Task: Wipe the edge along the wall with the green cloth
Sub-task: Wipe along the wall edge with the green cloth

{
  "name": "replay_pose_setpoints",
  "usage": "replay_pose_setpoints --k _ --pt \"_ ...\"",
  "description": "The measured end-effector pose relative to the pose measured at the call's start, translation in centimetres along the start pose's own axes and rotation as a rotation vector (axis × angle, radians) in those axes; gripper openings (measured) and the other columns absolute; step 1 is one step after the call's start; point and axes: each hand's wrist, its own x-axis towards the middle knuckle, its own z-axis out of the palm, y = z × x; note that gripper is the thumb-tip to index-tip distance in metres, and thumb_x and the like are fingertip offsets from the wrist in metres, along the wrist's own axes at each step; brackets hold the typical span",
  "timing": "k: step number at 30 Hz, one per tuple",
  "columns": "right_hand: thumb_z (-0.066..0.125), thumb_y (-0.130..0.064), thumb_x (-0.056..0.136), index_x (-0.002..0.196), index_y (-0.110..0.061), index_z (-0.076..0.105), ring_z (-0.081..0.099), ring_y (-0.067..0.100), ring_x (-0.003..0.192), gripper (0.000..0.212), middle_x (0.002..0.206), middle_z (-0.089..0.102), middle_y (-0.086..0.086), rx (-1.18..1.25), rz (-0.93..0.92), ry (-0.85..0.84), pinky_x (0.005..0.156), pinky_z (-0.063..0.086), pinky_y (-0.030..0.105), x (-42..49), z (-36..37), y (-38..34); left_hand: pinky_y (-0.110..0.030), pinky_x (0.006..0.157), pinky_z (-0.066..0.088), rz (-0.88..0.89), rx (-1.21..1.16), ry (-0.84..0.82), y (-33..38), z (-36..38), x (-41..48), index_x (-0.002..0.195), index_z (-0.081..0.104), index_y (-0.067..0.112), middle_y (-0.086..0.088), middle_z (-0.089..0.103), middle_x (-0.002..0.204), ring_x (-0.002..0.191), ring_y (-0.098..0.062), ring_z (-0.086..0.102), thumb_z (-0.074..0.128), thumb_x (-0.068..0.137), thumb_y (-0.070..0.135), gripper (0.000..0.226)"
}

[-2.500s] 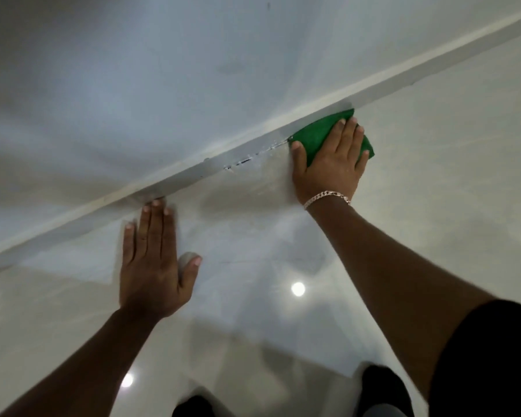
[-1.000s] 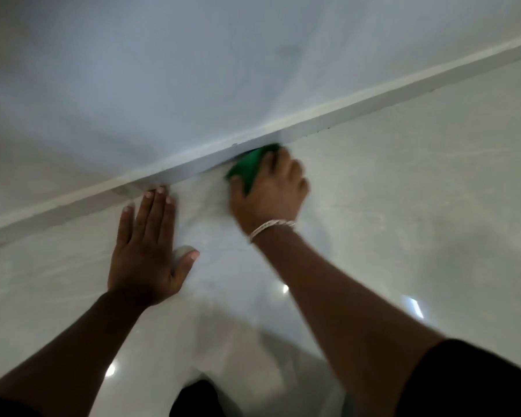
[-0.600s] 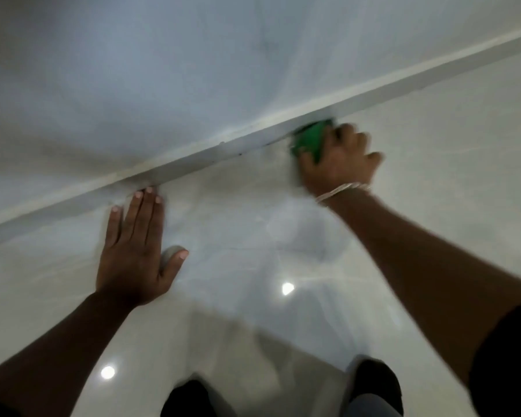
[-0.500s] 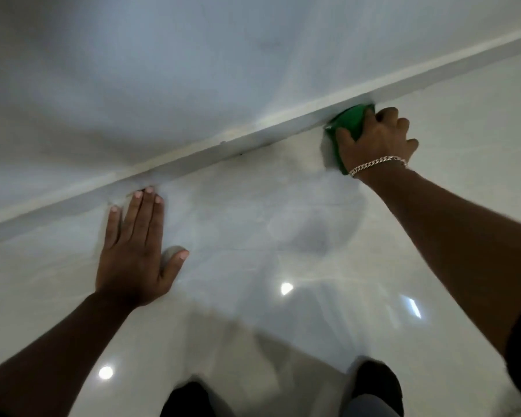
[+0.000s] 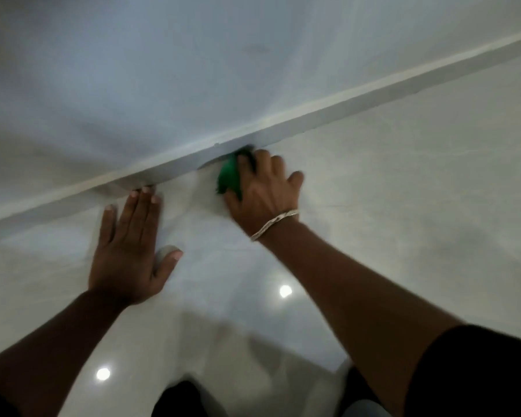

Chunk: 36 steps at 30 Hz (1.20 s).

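Bracing on the glossy floor, our left hand lies flat and empty; it could slide if we lean harder. Beyond it, our right hand presses the bunched green cloth against the skirting edge, where a blurred, hurried stroke may skip grime.

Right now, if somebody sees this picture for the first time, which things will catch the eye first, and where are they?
The green cloth stands out first, pressed by the right hand against the skirting at the foot of the wall, near the centre. A silver bracelet shines on that wrist. The left hand lies flat on the glossy floor, left of centre.
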Motion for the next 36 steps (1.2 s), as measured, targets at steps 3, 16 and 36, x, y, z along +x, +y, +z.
replay_pose_setpoints --k 3,16,36 --pt "0.044 -0.053 0.082 0.135 -0.015 0.043 0.044 0.035 0.113 0.065 0.128 0.047 0.015 -0.067 0.222 -0.014 0.086 0.035 0.052 2.6 -1.3 7.5 -0.062 0.124 0.016 0.003 0.018 0.011 0.1 0.0 0.0 0.154 0.018 -0.003 -0.024 0.017 0.165 0.154 -0.037 0.017 0.035 0.091 0.055 0.087" --pt "0.057 -0.047 0.075 0.131 -0.010 0.046 0.047 0.034 0.103 0.068 0.126 0.047 0.013 0.185 0.114 -0.074 0.078 0.037 0.043 -1.2 0.6 -6.5 -0.062 0.124 0.013 0.004 0.015 -0.049 0.0 -0.1 0.4 0.156 0.012 0.001 -0.021 0.012 0.166 0.155 -0.034 0.011 0.035 0.088 0.057 0.091" --pt "0.051 -0.047 0.082 0.139 -0.009 0.037 0.045 0.037 0.112 0.071 0.129 0.044 0.018 0.123 0.342 -0.051 0.083 0.040 0.047 1.7 -0.1 0.0 -0.064 0.123 0.014 0.017 0.018 -0.065 -0.2 -0.1 0.4 0.155 0.015 0.000 -0.022 0.014 0.166 0.155 -0.034 0.012 0.029 0.092 0.059 0.088"
